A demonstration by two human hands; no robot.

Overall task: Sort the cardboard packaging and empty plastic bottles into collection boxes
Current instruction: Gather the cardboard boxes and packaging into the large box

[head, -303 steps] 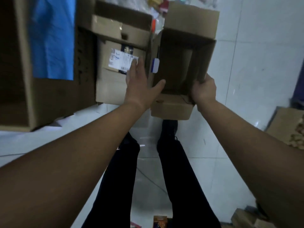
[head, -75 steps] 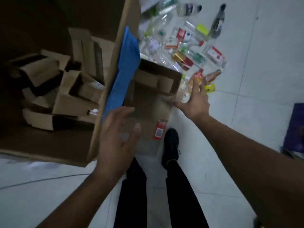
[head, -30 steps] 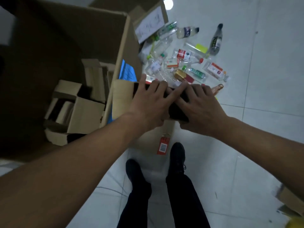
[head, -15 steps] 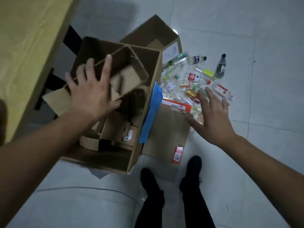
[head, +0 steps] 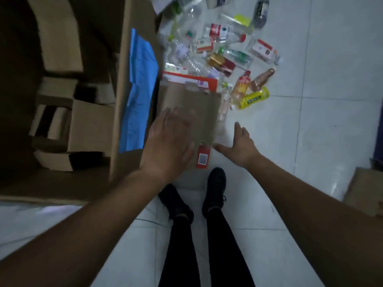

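Left hand [head: 167, 143] has swung off the box [head: 122, 79], now spread and empty over the cardboard [head: 199, 100] lying lengthwise ahead of me; my right hand [head: 238, 147], spread too, flanks its right edge.

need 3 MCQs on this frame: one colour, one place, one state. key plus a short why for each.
1. The sheet on the side wall of the big cardboard box is:
A) blue
B) green
C) black

2. The plastic bottles lie:
A) inside a box
B) on the floor tiles beyond the flat cardboard
C) on a table

3. The right hand is:
A) gripping a bottle
B) open, holding nothing
C) curled round a flap

Key:
1 A: the sheet shows bright blue against the brown wall.
2 B: they are scattered on the white tiles past the far edge of the flat cardboard.
3 B: its fingers are spread and nothing is in it.
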